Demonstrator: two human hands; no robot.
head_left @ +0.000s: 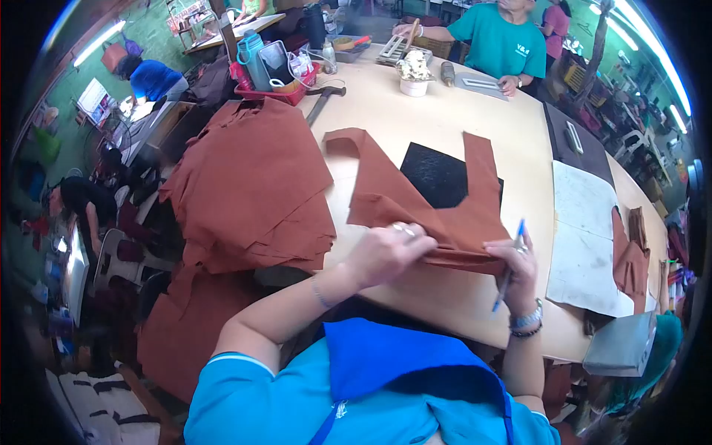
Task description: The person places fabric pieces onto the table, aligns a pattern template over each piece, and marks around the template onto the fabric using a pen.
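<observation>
A reddish-brown leather piece [475, 226] with long strap-like arms lies in front of me, its near edge folded up. My left hand [389, 256] is closed on the folded edge, with the fingers curled over it. At the right end of that edge, my right hand [515, 263] pinches the leather between thumb and finger. A blue-and-grey pen [506, 285] is also held between the right hand's fingers, pointing down. Under the leather, partly covered, is a black slab [432, 174].
A stack of brown leather pieces [248, 178] lies at left. Behind it are a hammer [325, 100] and a red basket [278, 95] with a bottle. A white tub [414, 83] stands at the back, near a co-worker in a green shirt [493, 41]. A pale sheet [586, 230] lies at right.
</observation>
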